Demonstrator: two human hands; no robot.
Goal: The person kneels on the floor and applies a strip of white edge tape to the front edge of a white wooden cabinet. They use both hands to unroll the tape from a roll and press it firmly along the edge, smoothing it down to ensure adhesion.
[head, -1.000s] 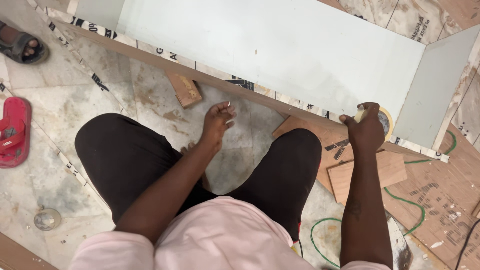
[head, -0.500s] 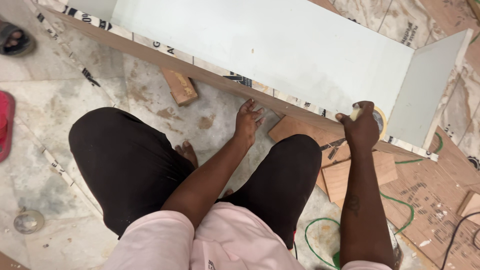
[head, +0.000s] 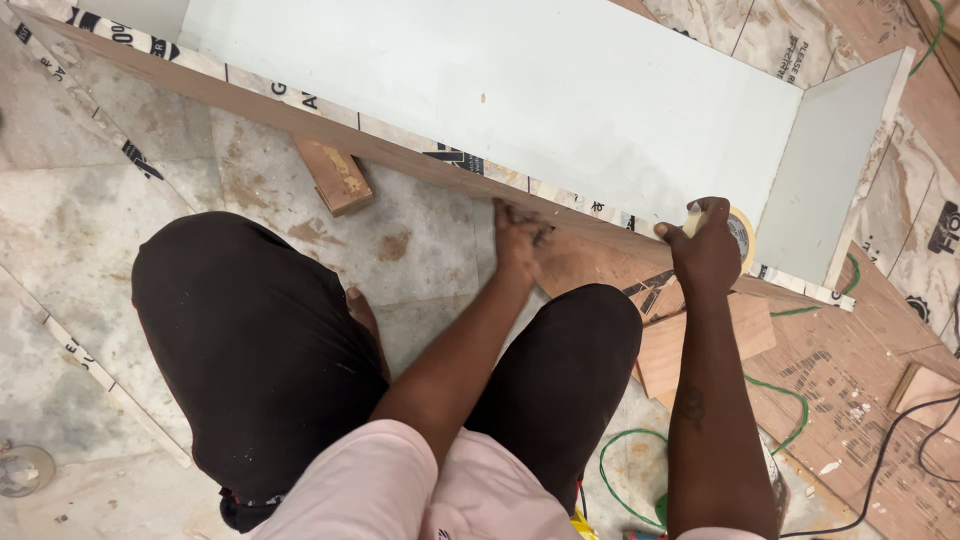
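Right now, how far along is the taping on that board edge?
Done, it seems: printed tape strip already lies along the long white laminated board edge to the left of the hands. In hand: the left hand presses the edge, and the right hand holds the roll of beige tape against it. Left: the short stretch toward the upright white end panel; whether it is bare is unclear.

**What you can't really make out here**

The tape roll (head: 738,232) is mostly buried behind the right hand (head: 708,255), only a sliver of rim peeks out. The left hand (head: 518,238) has its fingertips tucked against the board edge (head: 400,160), so the grip's unclear. The white panel (head: 480,80) runs off the top. A round thing (head: 22,470) at bottom left is cut off and too blurry to identify.
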